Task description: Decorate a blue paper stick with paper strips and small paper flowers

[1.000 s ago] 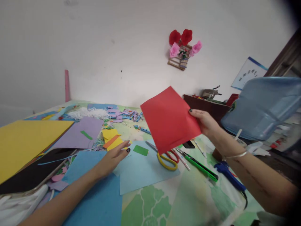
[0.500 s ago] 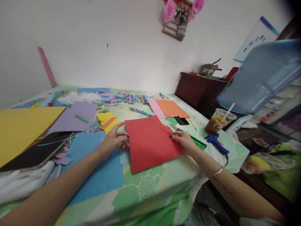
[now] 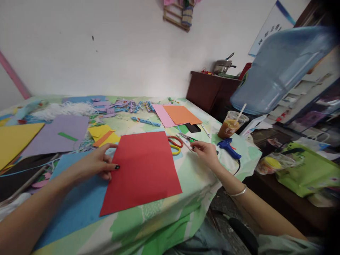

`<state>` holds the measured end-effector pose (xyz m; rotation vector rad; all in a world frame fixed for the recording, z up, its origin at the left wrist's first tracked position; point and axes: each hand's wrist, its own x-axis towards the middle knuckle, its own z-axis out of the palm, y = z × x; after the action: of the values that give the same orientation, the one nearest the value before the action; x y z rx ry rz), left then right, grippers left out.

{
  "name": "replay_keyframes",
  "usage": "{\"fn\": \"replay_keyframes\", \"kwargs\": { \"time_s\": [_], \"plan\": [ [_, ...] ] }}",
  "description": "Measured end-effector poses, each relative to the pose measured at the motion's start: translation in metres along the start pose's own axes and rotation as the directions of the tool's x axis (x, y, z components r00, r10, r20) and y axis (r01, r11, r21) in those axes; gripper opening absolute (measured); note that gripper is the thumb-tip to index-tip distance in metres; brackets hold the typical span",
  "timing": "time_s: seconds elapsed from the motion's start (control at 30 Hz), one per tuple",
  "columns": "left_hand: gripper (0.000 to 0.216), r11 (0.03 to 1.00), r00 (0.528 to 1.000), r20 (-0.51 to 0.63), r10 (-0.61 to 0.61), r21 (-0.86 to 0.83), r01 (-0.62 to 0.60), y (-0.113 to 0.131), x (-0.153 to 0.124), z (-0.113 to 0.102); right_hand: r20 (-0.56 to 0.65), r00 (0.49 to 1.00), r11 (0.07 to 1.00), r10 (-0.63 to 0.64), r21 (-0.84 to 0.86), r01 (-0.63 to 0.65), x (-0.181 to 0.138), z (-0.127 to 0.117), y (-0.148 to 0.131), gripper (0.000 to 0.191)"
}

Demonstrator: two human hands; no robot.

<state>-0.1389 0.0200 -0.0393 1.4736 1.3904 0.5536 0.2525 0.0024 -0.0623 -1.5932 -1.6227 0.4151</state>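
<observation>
A sheet of red paper (image 3: 145, 170) lies tilted over the table's front part, its left edge pinched by my left hand (image 3: 102, 164), thumb on top. Blue paper (image 3: 77, 198) shows beneath that hand. My right hand (image 3: 205, 154) is off the red sheet, its fingers closed over a green utility knife (image 3: 193, 140) and the end of a slim white pen (image 3: 186, 142). Which of the two they grip, if either, is hidden. Scissors (image 3: 175, 150) with a red and a yellow handle loop peek out from behind the red paper's right edge.
A blue glue gun (image 3: 230, 148) and a plastic cup of brown drink (image 3: 230, 124) stand at the right, by a large water bottle (image 3: 281, 67). Orange paper (image 3: 182, 115), purple paper (image 3: 60, 132), yellow paper (image 3: 18, 141) and white shredded strips (image 3: 63, 111) cover the back and left.
My right hand has let go of the red paper and moved to the knife and pen. The paper has shifted left with my left hand, uncovering the scissors. The view has turned right.
</observation>
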Motion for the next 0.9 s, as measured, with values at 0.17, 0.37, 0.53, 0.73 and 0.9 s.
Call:
{"fn": "replay_keyframes", "kwargs": {
  "time_s": [0.17,0.37,0.53,0.73,0.9],
  "plan": [
    [0.069,0.999,0.997,-0.060,-0.051,-0.013,0.051,-0.005,-0.005,-0.011,0.136,0.976,0.959,-0.168,-0.205,0.194,0.006,0.004,-0.017,0.027],
    [0.072,0.992,0.986,-0.108,-0.127,0.008,0.128,-0.016,-0.020,-0.021,0.186,0.972,0.858,-0.141,-0.468,0.214,0.026,0.018,-0.033,0.019],
    [0.073,0.988,0.984,-0.096,-0.151,-0.005,0.151,-0.026,-0.042,-0.014,0.069,0.997,0.773,-0.019,-0.632,0.058,0.022,-0.005,-0.006,0.023],
    [0.075,0.998,0.991,-0.119,-0.053,-0.047,0.048,-0.021,-0.041,0.023,0.071,0.997,0.745,0.019,-0.666,0.033,0.012,-0.027,0.024,0.011],
    [0.078,0.999,0.991,-0.128,-0.032,-0.022,0.029,-0.012,-0.038,0.036,0.062,0.996,0.787,-0.062,-0.611,0.087,0.004,-0.049,0.022,0.017]
  ]
}}
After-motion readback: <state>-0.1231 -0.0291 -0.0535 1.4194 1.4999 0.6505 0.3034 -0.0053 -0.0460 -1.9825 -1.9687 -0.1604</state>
